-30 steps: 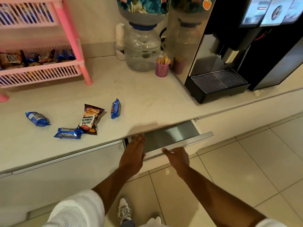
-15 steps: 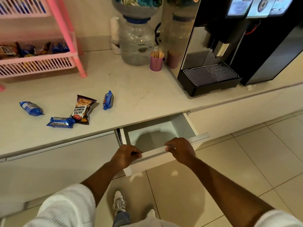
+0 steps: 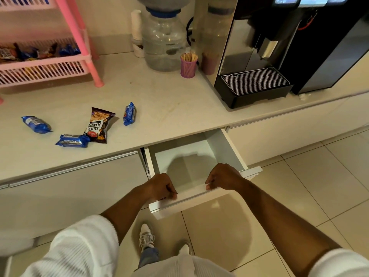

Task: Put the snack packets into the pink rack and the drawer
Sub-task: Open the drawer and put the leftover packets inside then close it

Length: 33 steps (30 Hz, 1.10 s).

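Observation:
A white drawer (image 3: 229,145) under the counter stands pulled out, its inside bare. My left hand (image 3: 160,186) and my right hand (image 3: 224,176) both grip its front edge, fingers curled over the rim. On the counter lie a dark salted-peanuts packet (image 3: 99,124) and three blue snack packets: one at the left (image 3: 36,124), one by the front edge (image 3: 72,140), one to the right (image 3: 129,113). The pink rack (image 3: 46,65) stands at the far left with several packets on its lower shelf.
A large water bottle (image 3: 163,43), a purple cup of sticks (image 3: 188,64) and a black coffee machine (image 3: 279,48) stand at the back of the counter. Tiled floor lies to the right. My shoe (image 3: 146,237) is below the drawer.
The drawer has slid out from nearly closed to well open. Both hands went from touching its front to gripping the rim and pulling it toward me.

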Tool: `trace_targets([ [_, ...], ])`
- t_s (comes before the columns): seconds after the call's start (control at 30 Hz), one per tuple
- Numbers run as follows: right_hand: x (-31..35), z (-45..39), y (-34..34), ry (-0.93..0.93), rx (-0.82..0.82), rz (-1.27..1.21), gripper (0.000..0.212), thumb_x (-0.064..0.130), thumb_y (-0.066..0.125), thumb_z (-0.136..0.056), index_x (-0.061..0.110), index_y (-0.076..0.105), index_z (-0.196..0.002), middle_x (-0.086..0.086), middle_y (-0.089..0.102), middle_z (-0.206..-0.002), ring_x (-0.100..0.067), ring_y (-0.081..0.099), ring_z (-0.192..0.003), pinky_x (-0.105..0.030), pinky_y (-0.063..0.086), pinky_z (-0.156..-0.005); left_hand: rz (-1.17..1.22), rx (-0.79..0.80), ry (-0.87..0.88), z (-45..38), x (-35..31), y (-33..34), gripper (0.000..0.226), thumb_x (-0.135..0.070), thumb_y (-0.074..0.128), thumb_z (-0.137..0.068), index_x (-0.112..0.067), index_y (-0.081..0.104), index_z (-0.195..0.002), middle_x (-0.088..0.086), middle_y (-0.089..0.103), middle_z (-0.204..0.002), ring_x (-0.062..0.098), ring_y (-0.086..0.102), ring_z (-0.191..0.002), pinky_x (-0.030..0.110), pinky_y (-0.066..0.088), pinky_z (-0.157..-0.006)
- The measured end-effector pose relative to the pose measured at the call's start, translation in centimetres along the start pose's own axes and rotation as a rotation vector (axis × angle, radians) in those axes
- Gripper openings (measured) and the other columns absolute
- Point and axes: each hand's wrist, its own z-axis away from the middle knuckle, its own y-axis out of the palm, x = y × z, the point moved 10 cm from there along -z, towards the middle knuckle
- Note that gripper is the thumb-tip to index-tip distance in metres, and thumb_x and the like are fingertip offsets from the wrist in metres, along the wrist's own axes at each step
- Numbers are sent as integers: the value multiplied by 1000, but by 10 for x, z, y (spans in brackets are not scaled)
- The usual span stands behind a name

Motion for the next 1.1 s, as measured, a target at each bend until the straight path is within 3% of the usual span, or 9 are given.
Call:
trace_targets([
  [0.17,-2,4,12,46,130,34,27,33,89,-71,18,83,-93,4,79,-95,-13,71,-93,-34,56,-93,7,95,2,6,-4,15,26,-23,82,-78,-9,79,-100,5,77,-93,8,68,-69,18,53,-59],
  [0.43,-6,9,26,99,267,93,29,28,91,-68,16,83,-93,1,78,-99,-16,70,-100,-36,52,-101,47,199,31,16,-8,38,28,-21,79,-82,-7,76,-106,6,76,-102,9,71,-79,17,57,-61],
  [0.67,2,16,29,103,362,81,33,20,86,-75,8,79,-105,-7,76,-111,-23,69,-108,-39,51,-103,92,157,87,24,-9,38,25,-22,79,-82,-10,78,-104,4,76,-101,10,71,-85,22,60,-72],
  [0.77,22,7,16,67,282,-50,30,13,82,-81,4,77,-109,-11,74,-114,-24,69,-109,-36,51,-104,52,15,120,30,-3,13,11,-19,77,-82,-17,80,-92,-9,76,-93,-3,68,-82,17,56,-80],
  [0.9,58,-18,-6,13,74,-26,35,31,80,-84,16,73,-115,0,70,-122,-18,65,-113,-32,50,-101,5,-272,103,41,16,-53,15,-12,67,-86,-24,75,-83,-15,71,-84,-6,62,-73,14,50,-74],
  [0.97,81,-32,-13,-18,-5,-28,23,37,77,-83,26,76,-103,7,72,-114,-15,66,-105,-30,52,-93,-2,-401,111,52,26,-92,15,-12,60,-90,-17,73,-87,-9,69,-81,2,62,-74,17,49,-69],
  [1.03,107,-44,-20,-43,-83,-63,5,38,75,-82,37,74,-77,16,71,-93,-12,68,-95,-27,53,-82,-46,-541,149,63,36,-137,17,-8,56,-89,-12,72,-87,0,72,-83,15,66,-78,25,53,-72],
  [1.1,133,-56,-27,-64,-171,-119,19,38,74,-81,40,67,-63,21,67,-77,-9,68,-87,-25,52,-75,-67,-638,135,73,48,-175,22,-8,54,-89,-19,73,-87,-3,74,-85,14,69,-79,27,55,-74],
])
